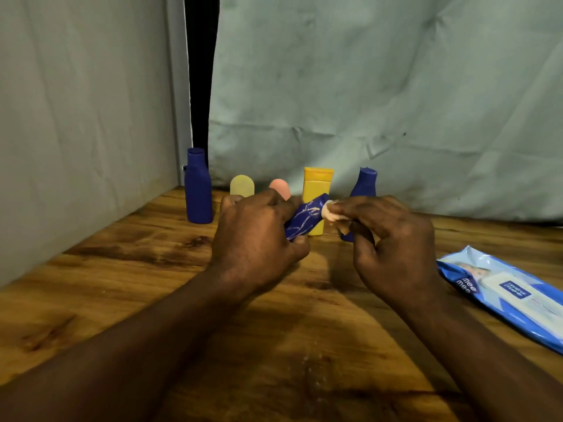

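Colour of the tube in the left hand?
The tube is dark blue with thin pale lines; head view.

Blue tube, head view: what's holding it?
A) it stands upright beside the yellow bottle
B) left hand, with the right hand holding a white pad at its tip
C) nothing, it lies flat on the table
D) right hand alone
B: the left hand is curled round the blue tube and holds it off the table, while the right hand pinches a white pad against the tube's upper end.
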